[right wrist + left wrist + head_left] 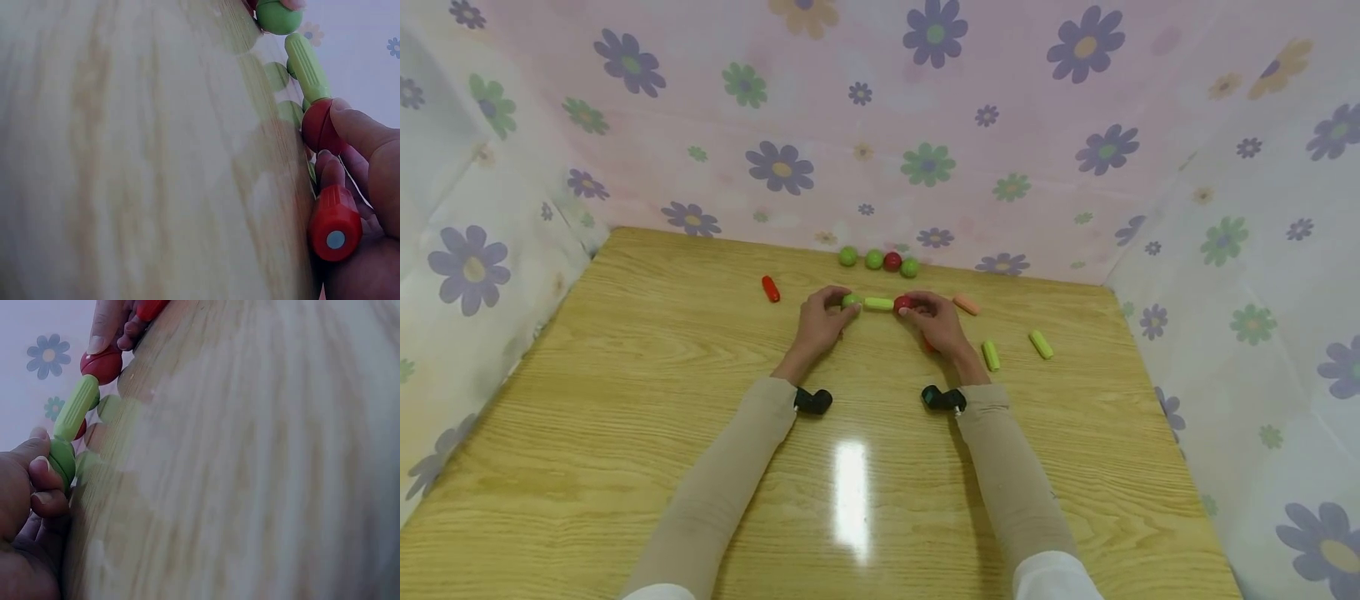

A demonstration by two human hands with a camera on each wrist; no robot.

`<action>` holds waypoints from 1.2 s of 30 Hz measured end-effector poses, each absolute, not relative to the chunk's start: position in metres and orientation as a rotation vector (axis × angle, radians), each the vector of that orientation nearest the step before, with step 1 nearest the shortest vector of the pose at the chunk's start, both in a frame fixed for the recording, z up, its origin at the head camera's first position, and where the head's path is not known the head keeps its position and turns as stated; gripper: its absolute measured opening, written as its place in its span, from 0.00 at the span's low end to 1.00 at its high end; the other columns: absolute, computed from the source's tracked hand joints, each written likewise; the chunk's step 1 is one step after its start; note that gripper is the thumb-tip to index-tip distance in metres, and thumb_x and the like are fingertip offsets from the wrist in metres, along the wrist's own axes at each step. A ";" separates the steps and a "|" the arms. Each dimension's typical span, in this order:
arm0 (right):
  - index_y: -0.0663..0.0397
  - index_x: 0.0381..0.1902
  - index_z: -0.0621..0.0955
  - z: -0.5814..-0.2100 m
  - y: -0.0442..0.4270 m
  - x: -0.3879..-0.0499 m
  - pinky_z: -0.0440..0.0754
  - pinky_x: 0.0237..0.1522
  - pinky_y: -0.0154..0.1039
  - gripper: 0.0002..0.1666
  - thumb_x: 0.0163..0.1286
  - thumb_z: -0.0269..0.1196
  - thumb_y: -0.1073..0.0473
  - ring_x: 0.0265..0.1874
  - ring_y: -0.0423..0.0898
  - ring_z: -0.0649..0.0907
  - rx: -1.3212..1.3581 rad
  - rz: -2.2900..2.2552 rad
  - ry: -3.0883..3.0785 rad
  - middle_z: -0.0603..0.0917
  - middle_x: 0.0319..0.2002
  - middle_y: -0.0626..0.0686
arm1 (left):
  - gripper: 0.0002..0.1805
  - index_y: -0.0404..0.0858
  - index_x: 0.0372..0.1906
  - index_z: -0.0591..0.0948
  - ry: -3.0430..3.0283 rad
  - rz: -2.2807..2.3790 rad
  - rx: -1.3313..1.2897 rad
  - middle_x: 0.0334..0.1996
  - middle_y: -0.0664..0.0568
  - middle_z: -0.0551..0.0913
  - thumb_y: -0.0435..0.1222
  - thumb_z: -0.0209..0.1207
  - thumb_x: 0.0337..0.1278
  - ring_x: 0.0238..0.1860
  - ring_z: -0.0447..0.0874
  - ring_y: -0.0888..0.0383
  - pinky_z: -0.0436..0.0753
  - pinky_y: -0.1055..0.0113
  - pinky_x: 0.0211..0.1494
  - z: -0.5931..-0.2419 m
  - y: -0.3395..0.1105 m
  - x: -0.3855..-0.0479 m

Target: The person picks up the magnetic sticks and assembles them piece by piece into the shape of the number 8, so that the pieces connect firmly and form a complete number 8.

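My left hand point(822, 323) pinches a green ball point(850, 301) between thumb and fingers. Opposite it, my right hand point(942, 323) grips a red ball point(902, 305). Between the two balls lies a light green ribbed stick point(878, 304); in the right wrist view the stick point(307, 67) meets the red ball point(321, 127), with a small gap to the green ball point(278, 17). The left wrist view shows the stick point(76, 408) close to both balls. A red stick point(335, 224) with a round grey end lies by the right hand's lower fingers, partly hidden by the hand in the head view.
Behind the hands stand several balls, green point(874, 259) and red point(892, 262), in a row along the table's back. A red stick point(771, 289) lies at left; an orange stick point(966, 304) and two light green sticks point(991, 356) lie at right. Flowered cloth point(865, 125) surrounds the table.
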State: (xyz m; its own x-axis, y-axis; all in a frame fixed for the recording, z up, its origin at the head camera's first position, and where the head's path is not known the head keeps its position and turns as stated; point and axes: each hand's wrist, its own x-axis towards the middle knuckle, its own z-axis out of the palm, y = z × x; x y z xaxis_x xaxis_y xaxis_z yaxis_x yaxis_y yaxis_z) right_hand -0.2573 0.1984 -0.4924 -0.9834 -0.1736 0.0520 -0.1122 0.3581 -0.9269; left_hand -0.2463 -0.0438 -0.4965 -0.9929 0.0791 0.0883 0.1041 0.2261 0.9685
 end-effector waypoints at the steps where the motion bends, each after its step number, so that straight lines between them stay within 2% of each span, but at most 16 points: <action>1: 0.64 0.61 0.80 -0.492 0.198 -0.257 0.75 0.47 0.32 0.22 0.73 0.66 0.60 0.43 0.44 0.79 -0.264 -1.726 2.546 0.83 0.54 0.66 | 0.21 0.32 0.60 0.80 -2.444 -1.928 -0.177 0.54 0.40 0.84 0.39 0.65 0.68 0.17 0.75 0.63 0.75 0.70 0.22 -0.497 -0.044 -0.246; 7: 0.62 0.62 0.80 -0.495 0.196 -0.256 0.76 0.50 0.34 0.23 0.73 0.66 0.58 0.46 0.45 0.80 -0.227 -1.688 2.586 0.83 0.53 0.64 | 0.21 0.33 0.58 0.81 -2.442 -1.910 -0.133 0.53 0.40 0.84 0.39 0.67 0.66 0.16 0.74 0.64 0.74 0.70 0.20 -0.500 -0.042 -0.245; 11: 0.63 0.62 0.80 -0.496 0.196 -0.254 0.77 0.49 0.34 0.22 0.73 0.66 0.60 0.45 0.45 0.80 -0.229 -1.708 2.571 0.83 0.52 0.65 | 0.20 0.32 0.57 0.81 -2.436 -1.913 -0.113 0.52 0.39 0.85 0.38 0.68 0.64 0.16 0.74 0.64 0.74 0.71 0.20 -0.502 -0.040 -0.244; 18: 0.63 0.62 0.80 -0.500 0.197 -0.254 0.77 0.47 0.29 0.23 0.73 0.66 0.60 0.42 0.41 0.80 -0.263 -1.709 2.563 0.83 0.52 0.65 | 0.20 0.32 0.56 0.81 -2.435 -1.897 -0.109 0.52 0.39 0.85 0.38 0.69 0.63 0.16 0.74 0.64 0.75 0.71 0.20 -0.502 -0.040 -0.243; 21: 0.65 0.63 0.79 -0.497 0.197 -0.253 0.76 0.46 0.28 0.24 0.73 0.66 0.60 0.45 0.46 0.81 -0.273 -1.713 2.552 0.83 0.52 0.68 | 0.21 0.32 0.58 0.81 -2.447 -1.900 -0.139 0.53 0.39 0.84 0.39 0.67 0.65 0.16 0.75 0.64 0.76 0.71 0.21 -0.503 -0.041 -0.244; 26: 0.70 0.63 0.78 -0.471 0.193 -0.244 0.76 0.47 0.29 0.23 0.73 0.64 0.64 0.49 0.55 0.81 -0.276 -1.716 2.517 0.82 0.53 0.70 | 0.23 0.31 0.66 0.77 -2.464 -1.969 -0.212 0.55 0.40 0.83 0.38 0.62 0.71 0.18 0.76 0.62 0.76 0.71 0.23 -0.502 -0.044 -0.245; 30: 0.70 0.62 0.78 -0.459 0.191 -0.238 0.77 0.47 0.29 0.23 0.73 0.64 0.65 0.49 0.54 0.81 -0.260 -1.701 2.514 0.82 0.54 0.70 | 0.24 0.32 0.68 0.75 -2.473 -2.006 -0.219 0.54 0.40 0.82 0.36 0.60 0.73 0.19 0.75 0.62 0.75 0.71 0.24 -0.500 -0.045 -0.245; 36: 0.70 0.62 0.78 -0.459 0.191 -0.239 0.77 0.46 0.28 0.23 0.73 0.65 0.65 0.48 0.53 0.81 -0.241 -1.729 2.492 0.82 0.53 0.71 | 0.21 0.31 0.64 0.78 -2.417 -1.999 -0.179 0.51 0.39 0.83 0.34 0.61 0.71 0.19 0.76 0.64 0.75 0.72 0.22 -0.501 -0.042 -0.245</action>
State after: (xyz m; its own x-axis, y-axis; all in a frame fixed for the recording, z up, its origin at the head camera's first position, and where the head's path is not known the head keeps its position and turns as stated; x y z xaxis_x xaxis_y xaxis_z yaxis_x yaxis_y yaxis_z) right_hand -0.2395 0.1913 -0.4588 -0.9825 -0.1859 0.0084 -0.0730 0.3434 -0.9364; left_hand -0.2451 -0.0418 -0.5014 -0.9935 0.0880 0.0721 0.0873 0.1839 0.9791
